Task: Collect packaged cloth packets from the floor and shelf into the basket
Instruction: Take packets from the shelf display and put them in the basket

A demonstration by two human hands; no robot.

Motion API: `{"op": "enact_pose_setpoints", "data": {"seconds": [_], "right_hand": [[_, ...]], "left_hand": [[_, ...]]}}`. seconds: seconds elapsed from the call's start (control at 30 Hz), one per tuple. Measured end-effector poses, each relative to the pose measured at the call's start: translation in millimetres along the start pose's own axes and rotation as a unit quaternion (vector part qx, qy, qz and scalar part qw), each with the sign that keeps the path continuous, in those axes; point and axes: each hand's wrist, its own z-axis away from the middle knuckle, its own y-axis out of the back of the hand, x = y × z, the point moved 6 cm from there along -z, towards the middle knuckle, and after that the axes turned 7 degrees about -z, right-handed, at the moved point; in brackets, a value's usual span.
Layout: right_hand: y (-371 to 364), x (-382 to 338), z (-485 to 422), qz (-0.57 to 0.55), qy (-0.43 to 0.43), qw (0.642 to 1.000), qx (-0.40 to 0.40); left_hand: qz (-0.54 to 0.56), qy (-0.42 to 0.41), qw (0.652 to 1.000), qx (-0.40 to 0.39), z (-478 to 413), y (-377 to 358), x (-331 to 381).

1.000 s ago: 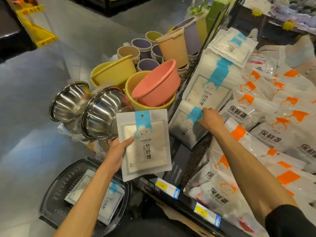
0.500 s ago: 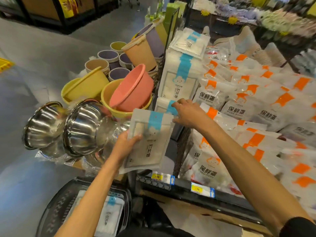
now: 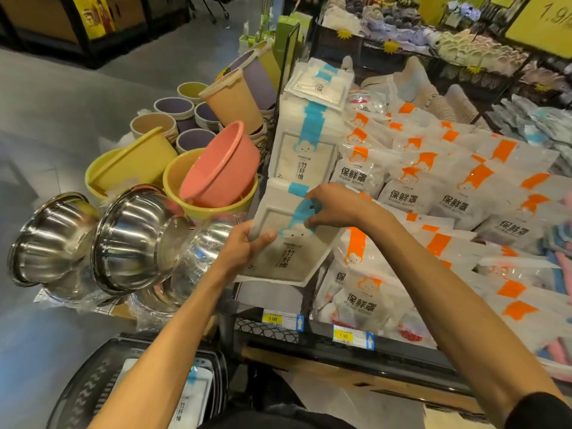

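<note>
**A:** Risks from here?

**B:** The basket (image 3: 77, 394) sits low, by the front edge of the shelf (image 3: 402, 357), with a stowed packet (image 3: 192, 397) flat inside. Your left hand (image 3: 244, 246) grips the held packet (image 3: 294, 258) at its left edge, thumb on its face. Your right hand (image 3: 337, 205) pinches its blue strip. The film looks slick, so release either grip early and it could slide past the basket rim.

**A:** Packet looks?

**B:** Flat white pouch, blue band, cloud logo. A stack (image 3: 305, 156) of the same stands at the shelf's left end.

One wide-angle camera on the person's head looks forward and down, close over the left hand (image 3: 244, 247) and right hand (image 3: 339, 207), facing the shelf (image 3: 402, 356) ahead and rightward. The basket (image 3: 82, 394) sits at the lower left edge, seemingly almost underfoot.
</note>
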Motion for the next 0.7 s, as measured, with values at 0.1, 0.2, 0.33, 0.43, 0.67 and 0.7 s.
{"op": "enact_pose_setpoints", "data": {"seconds": [0.1,0.2,0.33,0.43,0.67,0.7], "right_hand": [[4.0,1.6,-4.6,-0.032,0.004,0.999,0.001],[2.5,3.2,-13.9,-0.042,0.009,0.999,-0.005],[-2.9,9.3,-33.8,-0.036,0.000,0.999,-0.004],[-4.8,16.9,-53.6,-0.041,-0.010,0.999,0.002],[-19.2,43.7,-98.1,-0.012,-0.054,0.998,0.001],[-17.8,50.5,-101.7,-0.016,-0.060,0.998,-0.001]], "left_hand": [[0.028,-0.004,1.000,-0.004,-2.5,0.0,-6.6],[0.032,-0.005,0.999,0.022,-6.0,3.6,-15.8],[-0.038,-0.007,0.991,0.125,-14.3,18.5,-38.9],[-0.128,0.019,0.974,0.188,-20.5,33.7,-67.1],[-0.426,0.107,0.890,0.126,-17.1,32.1,-131.3],[-0.449,0.122,0.879,0.105,-14.5,29.2,-139.1]]}}
